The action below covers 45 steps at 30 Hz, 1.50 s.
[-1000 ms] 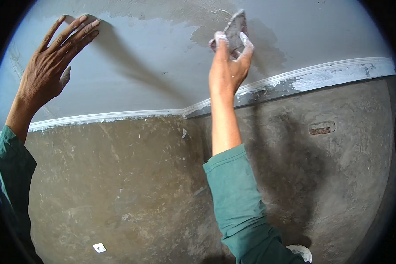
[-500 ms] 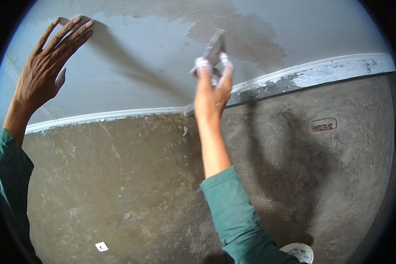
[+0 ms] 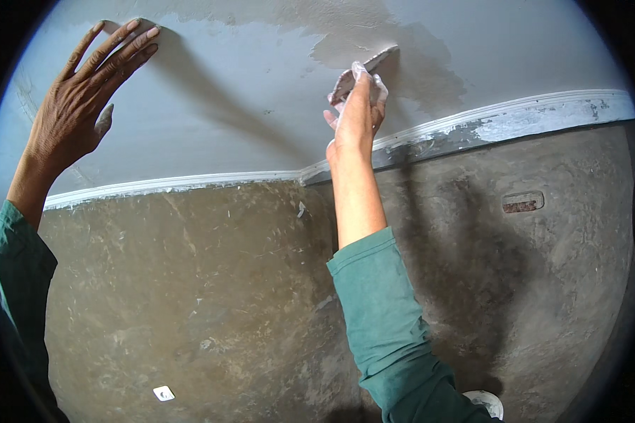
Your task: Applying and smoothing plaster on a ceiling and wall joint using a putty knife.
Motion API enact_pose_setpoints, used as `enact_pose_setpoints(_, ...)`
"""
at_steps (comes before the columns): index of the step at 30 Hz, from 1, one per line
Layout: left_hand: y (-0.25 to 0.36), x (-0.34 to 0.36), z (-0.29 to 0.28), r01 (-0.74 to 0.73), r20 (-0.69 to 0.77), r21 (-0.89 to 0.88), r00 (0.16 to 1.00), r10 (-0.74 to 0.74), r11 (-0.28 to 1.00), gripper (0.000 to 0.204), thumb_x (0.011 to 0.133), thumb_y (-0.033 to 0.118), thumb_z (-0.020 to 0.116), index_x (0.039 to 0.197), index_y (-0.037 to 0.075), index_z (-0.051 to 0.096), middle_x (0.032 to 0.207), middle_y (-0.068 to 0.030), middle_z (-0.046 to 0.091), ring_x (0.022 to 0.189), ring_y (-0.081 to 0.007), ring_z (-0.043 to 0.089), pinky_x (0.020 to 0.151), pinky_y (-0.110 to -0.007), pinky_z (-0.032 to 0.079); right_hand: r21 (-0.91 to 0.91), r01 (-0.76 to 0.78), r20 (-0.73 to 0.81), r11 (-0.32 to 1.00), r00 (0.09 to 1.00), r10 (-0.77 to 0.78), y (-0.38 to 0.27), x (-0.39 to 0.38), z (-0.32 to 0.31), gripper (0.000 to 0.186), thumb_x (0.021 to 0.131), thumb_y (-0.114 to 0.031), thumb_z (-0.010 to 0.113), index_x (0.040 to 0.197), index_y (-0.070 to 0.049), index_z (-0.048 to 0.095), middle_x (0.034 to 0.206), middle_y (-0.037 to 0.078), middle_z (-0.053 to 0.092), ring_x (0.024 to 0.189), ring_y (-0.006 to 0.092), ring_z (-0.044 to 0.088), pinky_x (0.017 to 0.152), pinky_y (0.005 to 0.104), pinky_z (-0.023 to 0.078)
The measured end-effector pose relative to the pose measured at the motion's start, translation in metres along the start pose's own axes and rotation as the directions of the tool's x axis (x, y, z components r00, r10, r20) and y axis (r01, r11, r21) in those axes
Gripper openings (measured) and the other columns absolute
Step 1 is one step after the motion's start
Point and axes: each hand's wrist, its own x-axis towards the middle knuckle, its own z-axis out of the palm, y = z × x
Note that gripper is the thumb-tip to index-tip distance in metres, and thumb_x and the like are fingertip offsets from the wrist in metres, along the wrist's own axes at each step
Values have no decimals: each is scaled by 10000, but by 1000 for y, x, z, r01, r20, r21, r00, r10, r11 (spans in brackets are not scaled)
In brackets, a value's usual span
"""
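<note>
My right hand [image 3: 360, 116], its fingers smeared with white paste, is closed round a putty knife [image 3: 381, 59]. The blade points up and to the right, its edge at the smooth grey surface [image 3: 226, 92] over a darker, damp-looking patch [image 3: 430, 67]. Part of the knife is hidden behind my fingers. At the upper left my left hand [image 3: 81, 106] is held with fingers outstretched, fingertips resting against the same grey surface, nothing in it. White residue marks its thumb.
A white ridged moulding [image 3: 183, 185] borders the grey surface, bending at a corner. Beyond it is a rough brown-grey wall [image 3: 176, 282] with a small recessed box [image 3: 523, 202] and a white square plate [image 3: 164, 393]. A white bucket [image 3: 492, 403] shows partly behind my right sleeve.
My right hand has moved slightly right and up, and the putty knife has swung from nearly upright to slanting right. My left hand has shifted only a little up and right.
</note>
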Motion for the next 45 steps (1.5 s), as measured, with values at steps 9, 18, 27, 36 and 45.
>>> enact_pose_setpoints(9,-2,1,4,2,-37,1,999,-2,1000,1137,744,123,857,1644,294,185,1718,96,168,1572,-124,184,1341,-382,95,-130,253,56,959,967,-248,18,-33,43,706,942,-421,693,1463,-39,409,1309,289,551,1218,391,584,1025,482,475)
enact_pose_setpoints(18,-4,-2,4,1,-5,18,1000,-1,1000,1147,748,149,865,1649,290,170,1723,76,155,1576,-140,177,1340,-391,91,-413,483,179,772,874,-451,42,-45,-13,801,843,-314,828,1494,-69,429,1311,232,511,1187,333,574,933,458,544)
enact_pose_setpoints(27,-5,-2,10,13,-16,43,1000,-12,999,1172,736,148,877,1650,299,160,1723,69,158,1577,-146,177,1340,-404,93,-230,587,-87,776,782,-617,47,44,-17,788,863,-173,816,1492,-16,369,1406,221,469,1260,348,551,1048,460,522)
enact_pose_setpoints(36,-4,-2,4,16,14,34,1000,-16,999,1138,744,103,859,1646,292,191,1719,55,183,1575,-160,187,1339,-401,109,-353,549,-204,758,745,-635,63,54,7,721,855,-153,827,1439,0,434,1307,213,593,1141,312,643,990,430,518)
enact_pose_setpoints(45,1,2,-6,-17,14,-52,1000,18,999,1071,771,40,803,1647,211,212,1711,-3,216,1574,-199,192,1334,-412,138,-739,200,-63,644,930,-361,86,27,-23,802,691,-380,897,1353,-93,548,1169,234,654,1120,449,618,977,522,480)
